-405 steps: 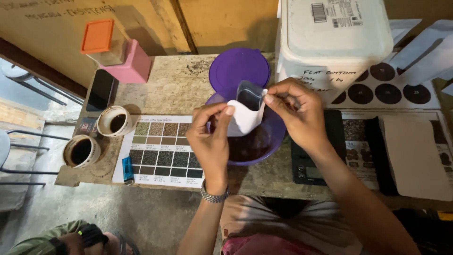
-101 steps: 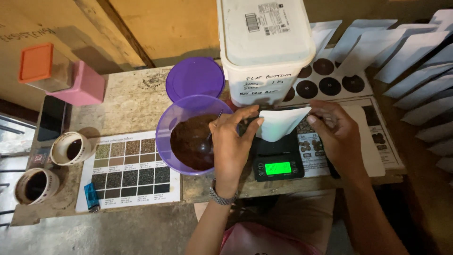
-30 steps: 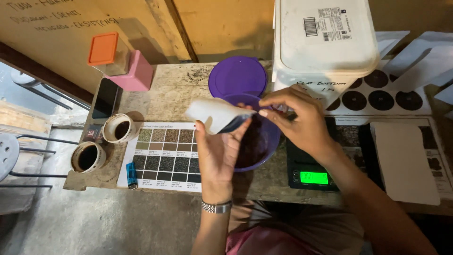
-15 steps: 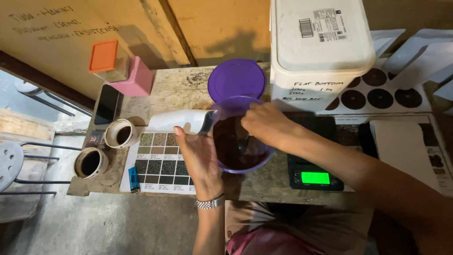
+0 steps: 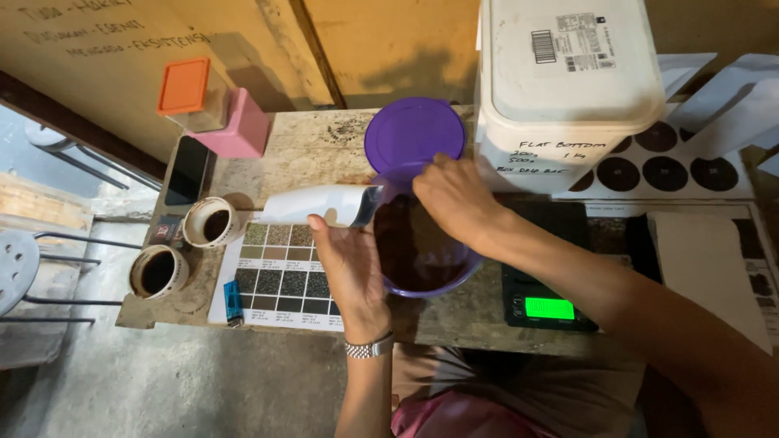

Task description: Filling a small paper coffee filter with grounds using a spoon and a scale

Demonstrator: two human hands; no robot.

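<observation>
Worn, stained stone-topped table [image 5: 324, 146], yellow-brown painted wall [image 5: 389, 40] behind with a dark diagonal strip [image 5: 312, 49], grey concrete floor [image 5: 178, 381] below, round metal stool [image 5: 16, 268] at far left, dim warm light with soft shadows on the wall

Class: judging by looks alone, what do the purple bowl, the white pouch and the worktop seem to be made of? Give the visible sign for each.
Purple bowl: likely plastic, translucent and glossy, the dark contents showing through its wall.
White pouch: apparently matte paper or laminated film; it holds a soft, rounded shape in the left hand.
Worktop: seemingly stone or concrete, mottled grey-beige, rough and stained.
</observation>
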